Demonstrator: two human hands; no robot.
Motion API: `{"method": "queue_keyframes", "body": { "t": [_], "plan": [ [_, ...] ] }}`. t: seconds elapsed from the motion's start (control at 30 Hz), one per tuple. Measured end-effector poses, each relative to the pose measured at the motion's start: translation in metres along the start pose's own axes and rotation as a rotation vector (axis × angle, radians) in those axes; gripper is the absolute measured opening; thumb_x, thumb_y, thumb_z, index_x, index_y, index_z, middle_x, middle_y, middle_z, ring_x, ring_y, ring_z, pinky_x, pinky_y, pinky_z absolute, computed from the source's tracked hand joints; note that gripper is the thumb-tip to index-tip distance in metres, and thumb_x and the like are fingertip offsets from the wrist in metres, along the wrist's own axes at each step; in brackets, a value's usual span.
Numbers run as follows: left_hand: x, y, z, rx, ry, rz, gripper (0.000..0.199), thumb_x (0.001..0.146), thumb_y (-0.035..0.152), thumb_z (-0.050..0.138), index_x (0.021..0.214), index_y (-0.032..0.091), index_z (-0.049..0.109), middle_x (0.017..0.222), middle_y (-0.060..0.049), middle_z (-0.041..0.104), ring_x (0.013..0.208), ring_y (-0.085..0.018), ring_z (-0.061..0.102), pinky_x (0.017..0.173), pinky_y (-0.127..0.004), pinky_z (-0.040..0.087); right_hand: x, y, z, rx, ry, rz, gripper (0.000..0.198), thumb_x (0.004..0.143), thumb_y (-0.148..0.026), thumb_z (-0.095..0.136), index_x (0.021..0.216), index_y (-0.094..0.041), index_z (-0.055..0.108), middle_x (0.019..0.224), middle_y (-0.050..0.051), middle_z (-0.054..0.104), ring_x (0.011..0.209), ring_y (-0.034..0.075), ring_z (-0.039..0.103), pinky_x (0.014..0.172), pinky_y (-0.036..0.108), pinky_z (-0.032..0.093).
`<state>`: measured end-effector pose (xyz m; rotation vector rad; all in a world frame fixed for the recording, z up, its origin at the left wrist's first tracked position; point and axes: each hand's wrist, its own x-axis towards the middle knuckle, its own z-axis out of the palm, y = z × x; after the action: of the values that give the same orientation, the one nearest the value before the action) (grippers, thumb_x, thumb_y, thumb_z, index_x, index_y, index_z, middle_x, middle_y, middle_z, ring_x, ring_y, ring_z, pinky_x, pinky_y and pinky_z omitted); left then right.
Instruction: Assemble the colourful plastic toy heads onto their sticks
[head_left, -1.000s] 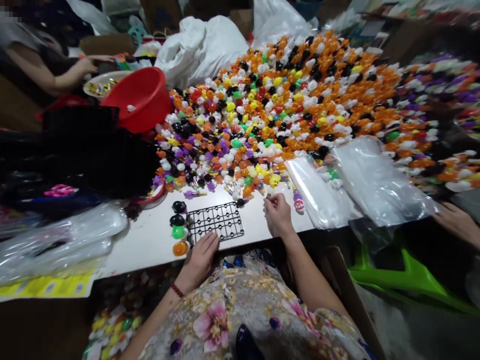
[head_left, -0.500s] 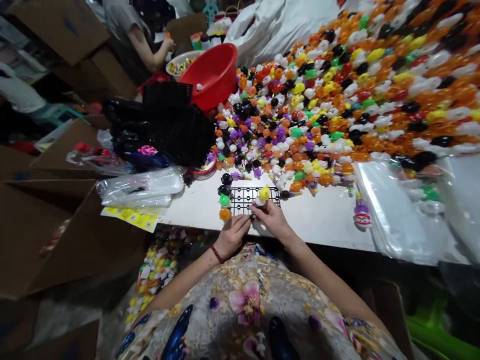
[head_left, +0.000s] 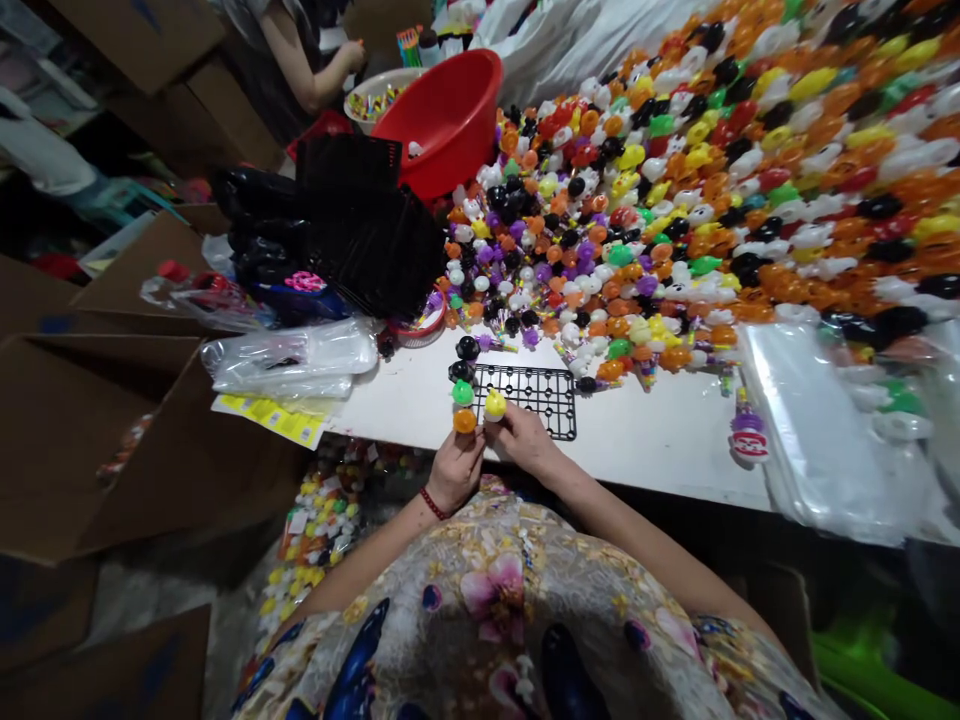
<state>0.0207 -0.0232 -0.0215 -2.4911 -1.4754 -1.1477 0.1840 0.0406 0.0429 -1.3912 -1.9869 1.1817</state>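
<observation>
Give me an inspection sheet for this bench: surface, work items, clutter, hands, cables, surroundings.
Surface: white tabletop, largely covered at the back.
Work items: black plastic grid lying flat; black, green and orange toy tops lined up along its left edge; yellow-topped toy held.
Clutter: heap of multicoloured plastic toys, clear plastic bags at right, red basin behind.
Hands: right hand grips the yellow-topped toy; left hand at the grid's near-left corner, grip unclear.
Cables: nothing seen.
Surroundings: open cardboard box at left, co-worker's arm at upper left.
</observation>
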Motion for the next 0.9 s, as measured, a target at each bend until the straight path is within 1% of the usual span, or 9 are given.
{"method": "queue_keyframes", "body": {
  "t": [0.13, 0.27, 0.33, 0.5, 0.6, 0.7, 0.77, 0.8, 0.9],
  "plan": [
    [-0.003, -0.001, 0.001, 0.055, 0.007, -0.009, 0.028, 0.093, 0.014, 0.048, 0.109, 0.016, 0.070, 0.104, -0.015, 0.073, 0.101, -0.024, 0.069, 0.088, -0.041, 0.061, -0.001, 0.001, 0.002, -0.107, -0.052, -0.090, 0.013, 0.087, -0.014, 0.048, 0.093, -0.017, 0.059, 0.091, 0.008, 0.068, 0.082, 0.019, 0.062, 0.074, 0.028, 0.046],
    [-0.008, -0.004, 0.002, -0.001, -0.020, -0.030, 0.032, 0.091, 0.012, 0.048, 0.114, 0.017, 0.069, 0.105, -0.015, 0.072, 0.104, -0.026, 0.067, 0.089, -0.043, 0.060, -0.005, 0.002, 0.004, -0.167, -0.066, -0.161, 0.021, 0.086, -0.010, 0.048, 0.103, -0.017, 0.058, 0.100, 0.010, 0.067, 0.091, 0.020, 0.063, 0.080, 0.029, 0.047],
    [-0.010, -0.006, 0.002, -0.027, -0.031, -0.034, 0.034, 0.090, 0.012, 0.049, 0.118, 0.017, 0.068, 0.104, -0.014, 0.072, 0.104, -0.026, 0.067, 0.090, -0.044, 0.059, -0.007, 0.004, 0.005, -0.181, -0.071, -0.164, 0.022, 0.086, -0.010, 0.048, 0.104, -0.017, 0.058, 0.101, 0.010, 0.067, 0.092, 0.020, 0.063, 0.080, 0.029, 0.047],
    [-0.014, -0.011, 0.004, -0.050, -0.073, -0.071, 0.035, 0.091, 0.014, 0.050, 0.122, 0.019, 0.066, 0.107, -0.015, 0.071, 0.104, -0.027, 0.067, 0.092, -0.047, 0.057, -0.007, 0.008, 0.007, -0.166, -0.058, -0.137, 0.017, 0.085, -0.012, 0.047, 0.096, -0.020, 0.057, 0.090, 0.006, 0.066, 0.083, 0.018, 0.062, 0.075, 0.027, 0.045],
    [-0.015, -0.011, 0.003, -0.027, -0.032, -0.056, 0.033, 0.092, 0.016, 0.050, 0.119, 0.021, 0.068, 0.101, -0.013, 0.072, 0.099, -0.026, 0.068, 0.087, -0.044, 0.058, -0.008, 0.006, 0.008, -0.153, -0.043, -0.105, 0.014, 0.084, -0.013, 0.050, 0.094, -0.020, 0.056, 0.087, 0.004, 0.065, 0.079, 0.018, 0.061, 0.072, 0.027, 0.045],
    [-0.016, -0.011, 0.003, -0.014, 0.067, -0.021, 0.032, 0.091, 0.016, 0.053, 0.118, 0.022, 0.068, 0.096, -0.011, 0.072, 0.094, -0.025, 0.068, 0.082, -0.040, 0.058, -0.009, 0.001, 0.007, -0.148, -0.070, -0.076, 0.013, 0.081, -0.014, 0.058, 0.092, -0.021, 0.056, 0.087, 0.003, 0.066, 0.079, 0.018, 0.061, 0.070, 0.026, 0.045],
    [-0.017, -0.015, 0.005, -0.026, 0.102, -0.002, 0.035, 0.089, 0.017, 0.057, 0.122, 0.023, 0.066, 0.103, -0.012, 0.072, 0.098, -0.026, 0.067, 0.086, -0.041, 0.057, -0.008, -0.001, 0.005, -0.142, -0.089, -0.085, 0.015, 0.080, -0.013, 0.060, 0.092, -0.021, 0.057, 0.093, 0.004, 0.068, 0.084, 0.018, 0.063, 0.072, 0.026, 0.046],
    [-0.017, -0.017, 0.006, -0.029, 0.100, 0.004, 0.036, 0.089, 0.018, 0.058, 0.124, 0.024, 0.065, 0.105, -0.012, 0.072, 0.098, -0.026, 0.068, 0.088, -0.042, 0.056, -0.007, -0.003, 0.003, -0.146, -0.088, -0.092, 0.014, 0.081, -0.013, 0.060, 0.092, -0.020, 0.057, 0.096, 0.005, 0.068, 0.087, 0.019, 0.063, 0.074, 0.026, 0.046],
    [-0.017, -0.022, 0.009, -0.004, 0.106, 0.005, 0.034, 0.089, 0.022, 0.058, 0.122, 0.023, 0.065, 0.104, -0.011, 0.072, 0.099, -0.026, 0.068, 0.090, -0.044, 0.056, -0.005, -0.008, 0.001, -0.200, -0.080, -0.108, 0.009, 0.085, -0.014, 0.057, 0.091, -0.020, 0.058, 0.098, 0.007, 0.069, 0.090, 0.020, 0.064, 0.075, 0.027, 0.047]
  ]
}}
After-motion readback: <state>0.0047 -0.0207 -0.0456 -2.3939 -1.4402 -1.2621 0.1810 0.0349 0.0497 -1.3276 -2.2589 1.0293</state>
